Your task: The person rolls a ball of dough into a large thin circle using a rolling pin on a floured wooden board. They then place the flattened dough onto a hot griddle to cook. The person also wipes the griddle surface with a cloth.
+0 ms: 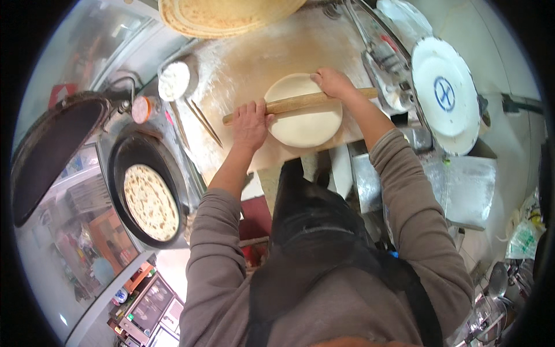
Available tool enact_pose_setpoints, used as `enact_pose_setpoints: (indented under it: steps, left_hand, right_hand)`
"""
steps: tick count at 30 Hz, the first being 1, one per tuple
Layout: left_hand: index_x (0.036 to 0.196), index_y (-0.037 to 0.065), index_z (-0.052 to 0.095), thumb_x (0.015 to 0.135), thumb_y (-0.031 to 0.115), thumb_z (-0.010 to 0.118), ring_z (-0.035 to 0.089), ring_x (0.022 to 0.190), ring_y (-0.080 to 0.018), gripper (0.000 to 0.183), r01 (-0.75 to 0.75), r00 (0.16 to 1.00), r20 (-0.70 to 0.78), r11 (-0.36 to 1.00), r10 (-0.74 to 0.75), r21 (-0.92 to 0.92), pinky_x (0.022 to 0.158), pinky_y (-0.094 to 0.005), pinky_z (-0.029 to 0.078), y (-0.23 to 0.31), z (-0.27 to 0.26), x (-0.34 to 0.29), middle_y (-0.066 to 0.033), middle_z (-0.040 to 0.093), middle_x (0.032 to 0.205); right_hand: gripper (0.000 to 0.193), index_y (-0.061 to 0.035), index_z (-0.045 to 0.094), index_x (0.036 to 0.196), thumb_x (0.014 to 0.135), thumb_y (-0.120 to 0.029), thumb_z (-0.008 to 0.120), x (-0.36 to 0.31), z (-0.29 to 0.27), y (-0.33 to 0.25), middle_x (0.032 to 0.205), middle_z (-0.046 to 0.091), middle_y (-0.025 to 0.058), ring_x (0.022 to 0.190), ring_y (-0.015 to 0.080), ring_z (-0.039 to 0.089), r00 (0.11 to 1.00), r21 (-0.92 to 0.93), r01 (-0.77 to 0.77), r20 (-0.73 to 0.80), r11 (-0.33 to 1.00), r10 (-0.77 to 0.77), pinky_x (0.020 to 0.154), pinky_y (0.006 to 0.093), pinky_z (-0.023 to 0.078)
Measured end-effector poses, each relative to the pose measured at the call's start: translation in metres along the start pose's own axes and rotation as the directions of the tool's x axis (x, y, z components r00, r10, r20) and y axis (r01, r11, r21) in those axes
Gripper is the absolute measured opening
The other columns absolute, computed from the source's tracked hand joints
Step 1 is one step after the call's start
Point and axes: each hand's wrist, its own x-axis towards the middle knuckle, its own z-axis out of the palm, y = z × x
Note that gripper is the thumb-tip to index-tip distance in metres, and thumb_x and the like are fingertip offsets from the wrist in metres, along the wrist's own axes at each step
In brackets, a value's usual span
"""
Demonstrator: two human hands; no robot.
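Observation:
A round, flat sheet of pale dough (307, 128) lies on the floured board (254, 58). Across it, slightly tilted, runs a wooden rolling pin (295, 103). My left hand (250, 124) is on the pin's left part, its fingers closed over the wood. Beyond the pin, my right hand (333, 82) is curled at the dough's far edge, thumb side against the dough. The pin passes by the heel of that hand; the undersides of its fingers are hidden.
At left, a flatbread (151, 202) sits in a round black pan (118, 168) with its lid (55, 156) raised. A bowl of white flour (173, 81) and thin sticks (202, 122) are nearby. A large flatbread (231, 17) lies beyond; a white enamel plate (445, 95) stands right.

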Motion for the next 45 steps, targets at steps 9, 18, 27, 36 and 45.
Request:
enact_pose_setpoints:
  steps: [9,18,27,36,45]
  left_hand:
    - [0.122,0.010,0.063,0.098,0.034,0.060,0.051,0.129,-0.0328,0.034,0.361,0.927,-0.117,0.932,-0.357,0.015,0.113,-0.0573,0.030,0.066,-0.010,-0.125,-0.0119,0.063,0.122]
    - [0.087,0.012,0.071,0.101,0.034,0.056,0.065,0.089,-0.0325,0.029,0.440,0.843,-0.236,0.872,-0.483,-0.213,0.086,-0.0462,0.046,-0.029,0.034,0.020,-0.0108,0.068,0.088]
    - [0.103,0.011,0.071,0.103,0.034,0.053,0.066,0.098,-0.0380,0.029,0.291,0.935,-0.171,0.948,-0.311,-0.130,0.086,-0.0511,0.051,-0.043,0.005,0.083,-0.0158,0.071,0.104]
    - [0.080,0.012,0.076,0.098,0.034,0.059,0.067,0.085,-0.0279,0.033,0.311,0.932,-0.197,0.951,-0.305,-0.005,0.084,-0.0445,0.046,-0.033,0.030,0.027,-0.0081,0.073,0.087]
    - [0.073,0.010,0.073,0.105,0.039,0.053,0.068,0.070,-0.0358,0.047,0.426,0.896,-0.075,0.896,-0.437,-0.124,0.069,-0.0486,0.052,-0.067,0.003,0.140,-0.0111,0.070,0.071]
  right_hand:
    - [0.044,-0.0072,0.062,0.131,0.100,-0.038,0.059,-0.226,0.027,0.064,0.121,0.065,0.0157,0.120,0.0340,0.059,0.752,-0.478,0.271,-0.437,0.836,-0.493,0.110,0.0472,0.040]
    - [0.027,-0.0105,0.065,0.094,0.097,-0.037,0.064,-0.080,0.003,0.054,0.088,0.069,0.0115,0.086,0.0352,0.065,0.780,-0.320,0.166,-0.535,0.933,-0.323,0.079,0.0486,0.046]
    - [0.033,-0.0094,0.064,0.106,0.102,-0.041,0.056,-0.044,-0.029,0.015,0.098,0.070,0.0165,0.095,0.0393,0.067,0.844,-0.333,0.264,-0.374,0.905,-0.384,0.083,0.0509,0.051]
    - [0.026,-0.0111,0.067,0.095,0.097,-0.037,0.063,-0.064,-0.009,0.037,0.089,0.070,0.0116,0.090,0.0337,0.066,0.794,-0.480,0.111,-0.484,0.870,-0.368,0.085,0.0473,0.046]
    - [0.035,-0.0079,0.066,0.092,0.101,-0.041,0.059,0.019,-0.048,-0.007,0.086,0.072,0.0181,0.083,0.0446,0.068,0.844,-0.258,-0.063,-0.530,0.964,-0.087,0.072,0.0574,0.050]
